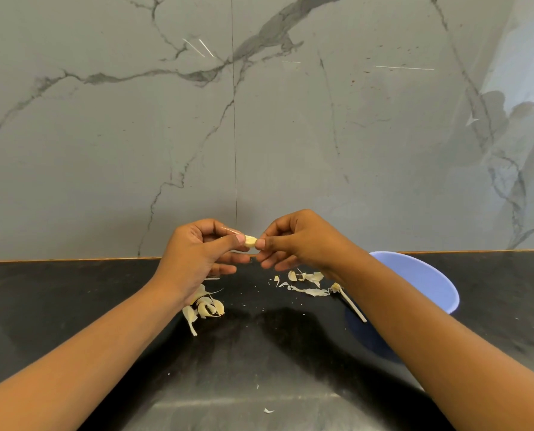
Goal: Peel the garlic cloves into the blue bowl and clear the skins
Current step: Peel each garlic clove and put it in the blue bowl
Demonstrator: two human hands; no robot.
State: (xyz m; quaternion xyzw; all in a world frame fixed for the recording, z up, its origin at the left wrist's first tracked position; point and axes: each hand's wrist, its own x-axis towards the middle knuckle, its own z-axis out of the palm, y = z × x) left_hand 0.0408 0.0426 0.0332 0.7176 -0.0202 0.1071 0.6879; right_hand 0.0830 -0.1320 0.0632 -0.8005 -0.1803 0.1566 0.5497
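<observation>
Garlic clove [250, 241]: one, pale, held above the worktop [72, 290] near its back edge, with the left hand [197, 253] pinching one end and the right hand [299, 244] the other. Blue bowl [421, 275]: towards the worktop's right, partly behind the right forearm. Skins [309, 284]: loose, scattered just left of the bowl. Further cloves [208, 307]: small heap below the left wrist.

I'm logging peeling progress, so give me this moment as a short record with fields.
left hand: pinches garlic clove
right hand: pinches the clove's other end
blue bowl: on counter, partly hidden by right arm
loose skins: scattered left of bowl
remaining cloves: heap under left wrist
stem: lying between skins and bowl
</observation>
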